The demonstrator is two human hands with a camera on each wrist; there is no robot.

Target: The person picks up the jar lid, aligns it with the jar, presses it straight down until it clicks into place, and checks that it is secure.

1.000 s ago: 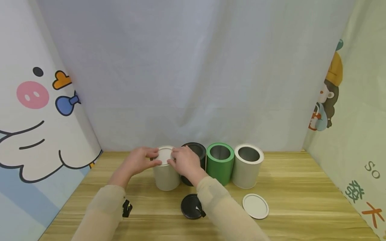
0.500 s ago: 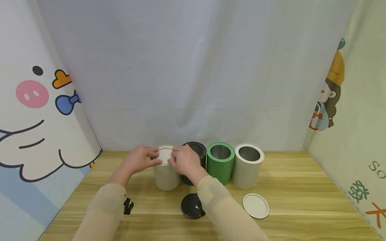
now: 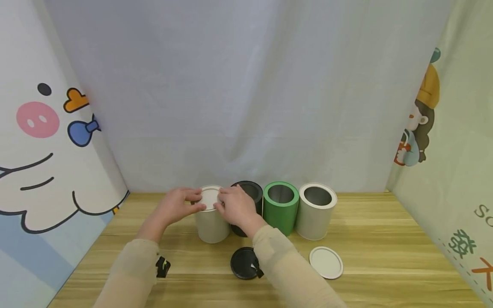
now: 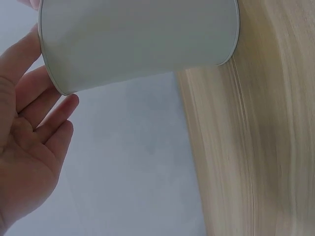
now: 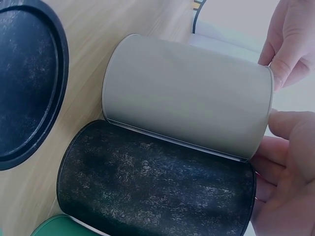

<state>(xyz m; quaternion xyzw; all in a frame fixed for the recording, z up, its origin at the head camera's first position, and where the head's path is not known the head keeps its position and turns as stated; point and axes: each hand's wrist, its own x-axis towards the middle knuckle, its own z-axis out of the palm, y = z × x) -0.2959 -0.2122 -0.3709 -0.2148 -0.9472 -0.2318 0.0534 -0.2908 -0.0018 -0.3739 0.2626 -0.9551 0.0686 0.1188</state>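
Observation:
At the left end of a row of cans stands an off-white can (image 3: 212, 226), with an off-white lid (image 3: 209, 198) on its top. My left hand (image 3: 175, 207) holds the lid's left edge, thumb at the front and fingers toward the back. Across from it, my right hand (image 3: 239, 208) grips the right edge with thumb and fingers. The left wrist view shows the left fingers bent lightly at the can's rim. In the right wrist view, a black can (image 5: 157, 182) stands close beside the off-white one. Whether the lid is fully seated cannot be seen.
Beyond the black can are a green can (image 3: 281, 216) and another off-white can (image 3: 316, 218), both open-topped. Nearer on the wooden table (image 3: 369, 256) lie a black lid (image 3: 242, 264) and another off-white lid (image 3: 325, 262). A grey curtain (image 3: 246, 107) hangs behind.
Both hands keep the same place and grip on the lid. The view has shifted very slightly; the cans and loose lids have not moved.

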